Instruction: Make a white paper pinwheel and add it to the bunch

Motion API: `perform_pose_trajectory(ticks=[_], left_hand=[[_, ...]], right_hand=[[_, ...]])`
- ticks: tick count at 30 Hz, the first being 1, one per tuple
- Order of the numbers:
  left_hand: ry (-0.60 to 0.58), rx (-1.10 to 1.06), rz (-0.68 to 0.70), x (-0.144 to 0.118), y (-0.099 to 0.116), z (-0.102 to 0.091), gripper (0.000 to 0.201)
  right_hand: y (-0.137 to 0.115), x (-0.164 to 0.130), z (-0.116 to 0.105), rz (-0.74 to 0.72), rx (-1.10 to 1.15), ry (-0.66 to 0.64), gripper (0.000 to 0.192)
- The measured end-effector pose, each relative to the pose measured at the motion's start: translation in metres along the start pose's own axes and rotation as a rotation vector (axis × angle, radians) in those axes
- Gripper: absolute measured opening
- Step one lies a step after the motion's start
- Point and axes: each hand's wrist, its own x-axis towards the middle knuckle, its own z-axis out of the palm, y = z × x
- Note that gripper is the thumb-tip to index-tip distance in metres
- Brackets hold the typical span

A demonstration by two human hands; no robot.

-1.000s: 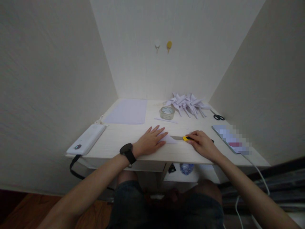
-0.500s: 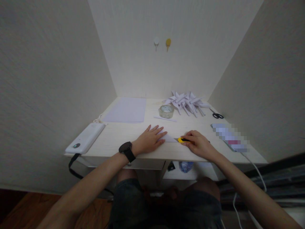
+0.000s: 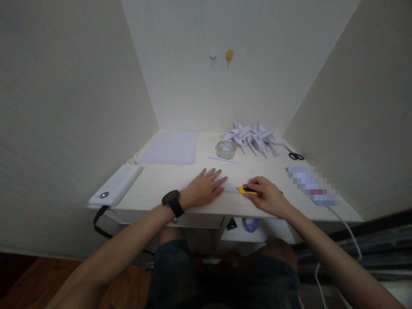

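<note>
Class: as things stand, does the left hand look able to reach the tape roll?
Probably yes: the left hand lies flat on the paper, and bare desk separates it from the tape roll.

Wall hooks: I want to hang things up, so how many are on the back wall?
2. A small white wall hook and a yellow wall hook sit side by side, high on the back wall above the desk.

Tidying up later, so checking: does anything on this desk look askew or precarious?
The white power bank lies at the desk's front left corner, its strap hanging over the edge. The folded paper shapes sit in a loose heap at the back. Nothing looks spilled or damaged.
</note>
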Motion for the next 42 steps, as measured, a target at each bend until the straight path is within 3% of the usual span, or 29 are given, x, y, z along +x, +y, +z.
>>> perform_pose_trajectory(ticks=[11,42], left_hand=[[0.003,0.012,0.006,0.000,0.000,0.004,0.056],[-0.019,-0.028,-0.043,0.000,0.001,0.005,0.055]], right_hand=[[-0.001,-0.004,0.004,-0.043,-0.056,0.078,0.025],[0.019,0.013,0.002,-0.128,0.056,-0.019,0.024]])
